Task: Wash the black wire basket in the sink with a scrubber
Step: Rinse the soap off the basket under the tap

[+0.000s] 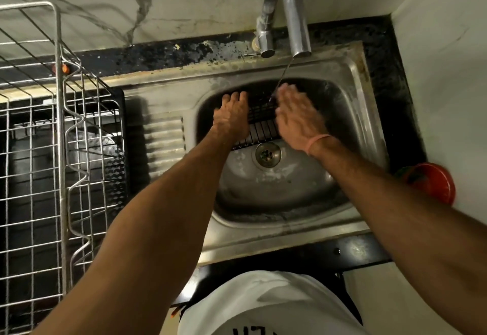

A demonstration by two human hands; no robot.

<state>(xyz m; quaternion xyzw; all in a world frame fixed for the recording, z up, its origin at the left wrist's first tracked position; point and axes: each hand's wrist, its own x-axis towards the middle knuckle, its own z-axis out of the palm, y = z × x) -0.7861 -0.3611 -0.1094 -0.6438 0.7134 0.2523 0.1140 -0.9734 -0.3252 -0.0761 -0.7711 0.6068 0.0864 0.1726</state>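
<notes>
The black wire basket [261, 124] leans in the far part of the steel sink [363, 113], above the drain. My left hand [233, 116] lies over the basket's left end and grips its top edge. My right hand [295, 118] is blurred, fingers stretched flat, against the basket's right side under the thin water stream. No scrubber shows in either hand; the right palm is hidden.
The tap [290, 15] runs a thin stream into the sink. A metal dish rack [52, 150] stands on the left counter over a black tray. A red round object [432, 182] sits on the right counter edge. The drain strainer [268, 154] lies in the basin's middle.
</notes>
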